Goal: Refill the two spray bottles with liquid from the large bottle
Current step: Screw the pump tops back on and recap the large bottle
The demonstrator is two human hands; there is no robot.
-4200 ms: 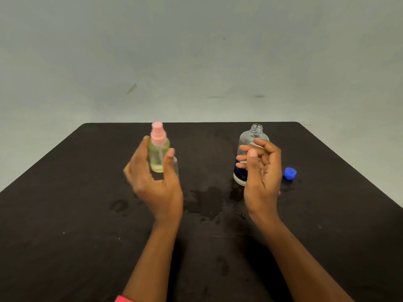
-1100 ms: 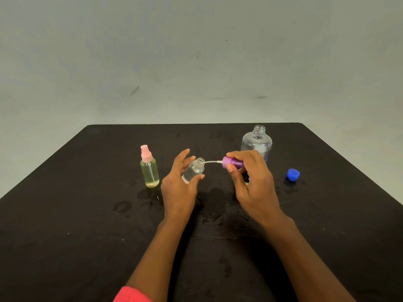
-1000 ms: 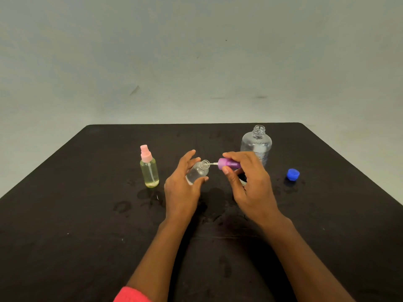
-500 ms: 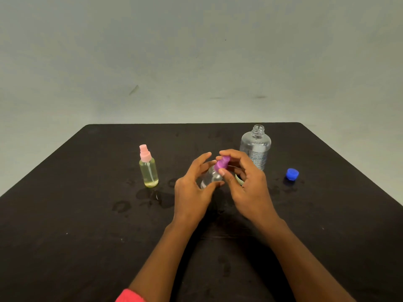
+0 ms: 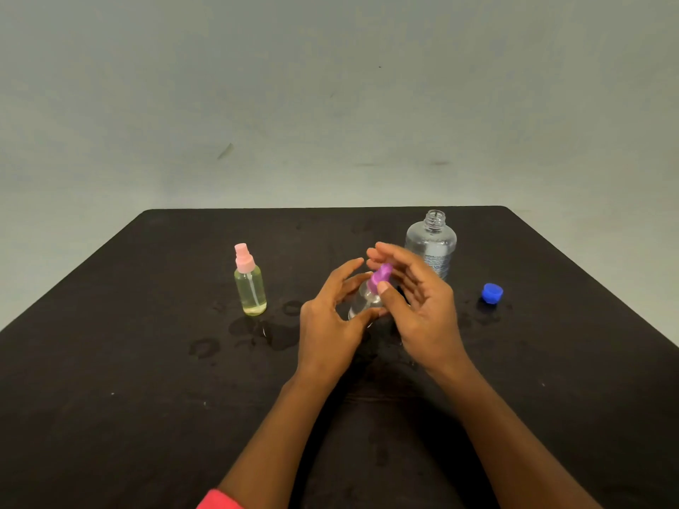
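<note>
Near the middle of the black table [image 5: 110, 361], the left hand [image 5: 329, 325] holds the small clear bottle [image 5: 362, 304] with thumb and fingers curled round it, a bit tilted, I think to keep it steady. The right hand [image 5: 422, 310] pinches the purple spray top [image 5: 380, 278] sitting on the bottle's neck, most likely to twist it. On the left, the pink-topped spray bottle [image 5: 250, 290] stands up with yellow liquid inside, out of the way. Just behind the hands, the large bottle [image 5: 430, 247] stands open, ready for pouring. Its blue cap [image 5: 491, 292] lies apart on the right. Wet spots [image 5: 253, 330] on the table mean things may be slippy
</note>
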